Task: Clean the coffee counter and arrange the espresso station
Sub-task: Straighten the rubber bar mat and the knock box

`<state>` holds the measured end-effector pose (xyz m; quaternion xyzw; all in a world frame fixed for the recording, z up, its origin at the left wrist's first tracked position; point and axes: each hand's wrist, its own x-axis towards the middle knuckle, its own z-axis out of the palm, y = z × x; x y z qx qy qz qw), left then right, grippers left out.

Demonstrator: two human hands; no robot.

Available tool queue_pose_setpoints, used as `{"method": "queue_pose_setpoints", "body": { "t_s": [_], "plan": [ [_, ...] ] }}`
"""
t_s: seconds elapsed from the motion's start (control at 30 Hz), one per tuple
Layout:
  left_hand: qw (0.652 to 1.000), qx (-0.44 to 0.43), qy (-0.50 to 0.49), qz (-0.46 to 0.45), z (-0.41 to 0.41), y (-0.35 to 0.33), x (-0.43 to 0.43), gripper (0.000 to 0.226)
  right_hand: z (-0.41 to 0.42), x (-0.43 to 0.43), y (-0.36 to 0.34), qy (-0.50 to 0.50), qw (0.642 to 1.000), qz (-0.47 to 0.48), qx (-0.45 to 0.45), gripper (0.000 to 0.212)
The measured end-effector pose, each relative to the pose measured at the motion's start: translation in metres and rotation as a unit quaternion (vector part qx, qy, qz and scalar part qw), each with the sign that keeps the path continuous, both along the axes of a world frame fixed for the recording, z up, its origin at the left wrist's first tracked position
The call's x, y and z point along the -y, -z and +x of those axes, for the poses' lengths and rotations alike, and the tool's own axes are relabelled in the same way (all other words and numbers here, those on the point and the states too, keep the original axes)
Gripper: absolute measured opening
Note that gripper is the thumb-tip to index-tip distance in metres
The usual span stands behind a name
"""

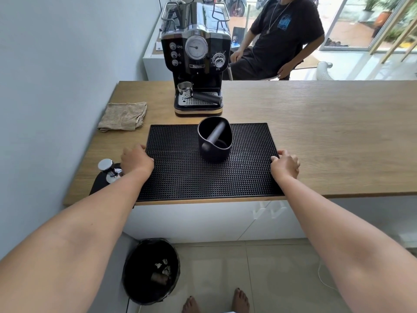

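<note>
Two hands: left hand [136, 160], right hand [285, 164], fingers gripping one mat [180, 177]; one knock box [214, 138] atop

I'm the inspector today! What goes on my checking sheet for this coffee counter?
Surface: wooden counter, black bar mat at its front edge.
Job's things: knock box on the mat; espresso machine behind, portafilter lying on its drip tray; tamper far left.
Clutter: folded cloth left of the machine.
Grips: left hand and right hand each hold one end of the mat.
Cables: thin white cable on the floor, right.
Surroundings: bin on the floor below; person seated beyond the counter.
</note>
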<state>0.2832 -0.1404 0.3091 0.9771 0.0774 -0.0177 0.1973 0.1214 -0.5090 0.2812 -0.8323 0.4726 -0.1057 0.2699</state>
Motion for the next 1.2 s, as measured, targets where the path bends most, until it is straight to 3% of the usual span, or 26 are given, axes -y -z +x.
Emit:
{"method": "queue_pose_setpoints", "body": {
  "t_s": [0.07,0.2,0.47,0.57,0.67,0.77,0.83,0.97,1.2],
  "plan": [
    [0.993,0.052,0.068,0.085,-0.006,0.005,0.004,0.036,-0.004,-0.008,0.002,-0.020,0.997,-0.062,-0.036,0.038],
    [0.981,0.085,0.142,0.103,-0.018,0.023,0.003,0.040,-0.014,-0.017,0.012,-0.075,0.984,-0.147,-0.062,0.040],
    [0.984,0.033,0.139,0.108,-0.019,0.014,0.006,0.048,-0.012,-0.018,0.007,-0.079,0.982,-0.137,-0.107,0.041],
    [0.994,0.018,0.104,0.011,-0.022,0.002,0.023,0.045,-0.002,-0.025,-0.007,-0.050,0.990,-0.097,-0.087,0.045],
    [0.975,-0.009,0.084,-0.206,-0.032,-0.007,0.048,0.036,0.021,-0.037,-0.026,-0.067,0.997,-0.040,-0.012,0.042],
    [0.889,-0.092,0.007,-0.449,-0.053,-0.022,0.077,0.031,0.049,-0.054,-0.050,-0.109,0.986,0.069,0.110,0.035],
    [0.835,-0.135,-0.022,-0.533,-0.065,-0.030,0.093,0.032,0.064,-0.068,-0.069,-0.128,0.968,0.138,0.166,0.034],
    [0.775,-0.164,-0.045,-0.608,-0.080,-0.037,0.114,0.045,0.089,-0.090,-0.100,-0.157,0.921,0.288,0.211,0.038],
    [0.776,-0.132,-0.072,-0.613,-0.085,-0.042,0.126,0.043,0.110,-0.095,-0.103,-0.132,0.892,0.387,0.195,0.020]
  ]
}}
